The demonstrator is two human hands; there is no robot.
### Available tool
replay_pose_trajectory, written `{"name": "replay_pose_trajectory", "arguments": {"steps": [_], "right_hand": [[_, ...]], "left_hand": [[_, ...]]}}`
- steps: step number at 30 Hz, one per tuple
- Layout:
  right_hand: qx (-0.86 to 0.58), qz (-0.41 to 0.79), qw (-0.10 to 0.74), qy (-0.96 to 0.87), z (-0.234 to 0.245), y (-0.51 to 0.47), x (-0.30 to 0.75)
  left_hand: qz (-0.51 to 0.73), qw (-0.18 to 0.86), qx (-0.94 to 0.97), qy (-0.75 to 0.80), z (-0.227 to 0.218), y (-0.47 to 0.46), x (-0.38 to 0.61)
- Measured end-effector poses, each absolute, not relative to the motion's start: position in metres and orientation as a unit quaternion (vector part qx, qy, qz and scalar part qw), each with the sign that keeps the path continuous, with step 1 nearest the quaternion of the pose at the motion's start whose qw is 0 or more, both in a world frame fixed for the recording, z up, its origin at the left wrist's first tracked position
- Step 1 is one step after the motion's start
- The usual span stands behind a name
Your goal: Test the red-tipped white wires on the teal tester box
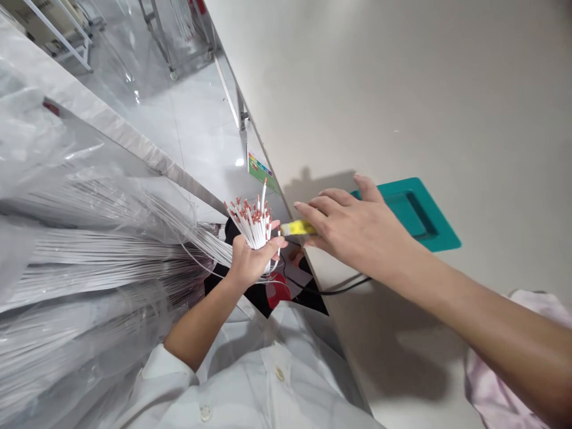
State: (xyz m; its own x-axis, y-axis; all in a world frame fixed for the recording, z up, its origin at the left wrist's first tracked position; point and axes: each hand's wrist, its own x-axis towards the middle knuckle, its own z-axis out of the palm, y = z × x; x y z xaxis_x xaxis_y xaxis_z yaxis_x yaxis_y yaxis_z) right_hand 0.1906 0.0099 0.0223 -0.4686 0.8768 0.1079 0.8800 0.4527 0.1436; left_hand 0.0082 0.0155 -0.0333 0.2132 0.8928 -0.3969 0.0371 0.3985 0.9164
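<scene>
My left hand (pixel 252 259) is closed around a bundle of white wires (pixel 252 226), their reddish-copper tips fanned upward. One wire stands higher than the rest. From the fist the wires trail left toward larger bundles. Just right of the tips, my right hand (pixel 342 220) pinches a small yellow tool (pixel 298 228) between thumb and fingers, its pale end pointing at a single wire beside my left fingertips. Its exact kind is hard to make out, since my hand covers most of it. The other right fingers are spread above the table.
A teal tray (pixel 440 229) lies on the beige table (pixel 402 89) behind my right hand. A black cable (pixel 339 292) crosses the table edge. Plastic-wrapped wire bundles (pixel 98 256) fill the left. Pinkish cloth (pixel 504 381) lies at lower right. A wheeled metal frame (pixel 167 53) stands beyond.
</scene>
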Motion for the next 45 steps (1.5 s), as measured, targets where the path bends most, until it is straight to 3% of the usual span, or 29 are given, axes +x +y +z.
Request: {"name": "replay_pose_trajectory", "arguments": {"steps": [5, 18, 23, 33, 41, 45], "right_hand": [[-0.517, -0.088, 0.001, -0.851, 0.024, 0.009, 0.189], [-0.481, -0.056, 0.128, -0.866, 0.025, -0.003, 0.178], [-0.469, -0.104, 0.179, -0.859, 0.032, -0.008, 0.161], [-0.460, 0.054, 0.104, -0.880, 0.028, 0.000, 0.144], [-0.489, -0.095, 0.091, -0.863, 0.040, 0.003, 0.182], [-0.505, -0.117, 0.010, -0.855, 0.036, 0.002, 0.188]], "left_hand": [[0.342, 0.645, 0.439, 0.523, -0.031, 0.015, 0.004], [0.361, 0.653, 0.429, 0.509, -0.031, 0.003, -0.010], [0.357, 0.647, 0.445, 0.506, -0.027, 0.000, -0.011], [0.346, 0.630, 0.499, 0.483, -0.018, -0.006, -0.014], [0.330, 0.650, 0.441, 0.524, -0.019, -0.002, -0.011], [0.333, 0.661, 0.434, 0.514, -0.021, 0.001, -0.007]]}}
